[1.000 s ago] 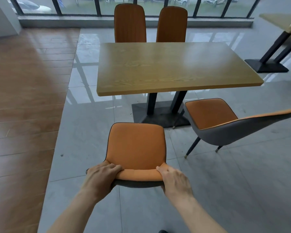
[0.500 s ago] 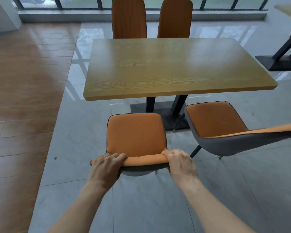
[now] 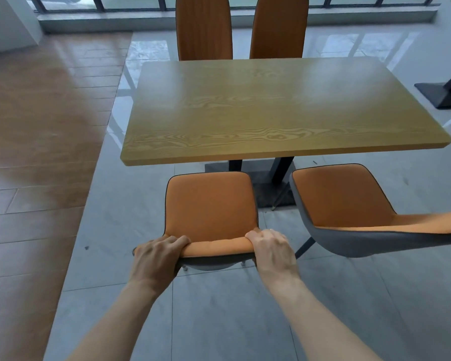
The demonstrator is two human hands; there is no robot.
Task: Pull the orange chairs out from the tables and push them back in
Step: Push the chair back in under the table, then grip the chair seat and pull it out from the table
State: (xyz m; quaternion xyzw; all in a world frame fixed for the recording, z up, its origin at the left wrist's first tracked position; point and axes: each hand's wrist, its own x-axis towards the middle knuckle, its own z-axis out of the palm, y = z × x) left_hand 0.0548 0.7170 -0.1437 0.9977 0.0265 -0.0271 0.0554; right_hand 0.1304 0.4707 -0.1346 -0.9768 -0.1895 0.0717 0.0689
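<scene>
Where both forearms reached forward from the lower edge of the view, the left hand [image 3: 158,254] and the right hand [image 3: 272,250] were each clenched over the top edge of the backrest of the near orange chair [image 3: 211,207], fingers curled over the padded rim, one hand at each end. That chair stood on the grey tiled floor [image 3: 219,308] with its seat facing the surface [image 3: 271,108], the front of the seat lying just short of the near edge of the surface and not tucked beneath it. Just beside it to the right stood a second orange chair [image 3: 344,196], turned at an angle, its grey outer shell showing and its backrest running off the right border. Beyond, the wood-grain surface rested on a dark pedestal base [image 3: 266,188], partly visible underneath. On the far side, two further orange chairs, the far left chair [image 3: 203,27] and the far right chair [image 3: 277,27], stood upright with their backrests close against the far edge. A brown plank-pattern floor strip [image 3: 37,126] ran along the left, and a window wall [image 3: 362,1] closed the far end. Another dark base [image 3: 445,95] showed at the right border.
</scene>
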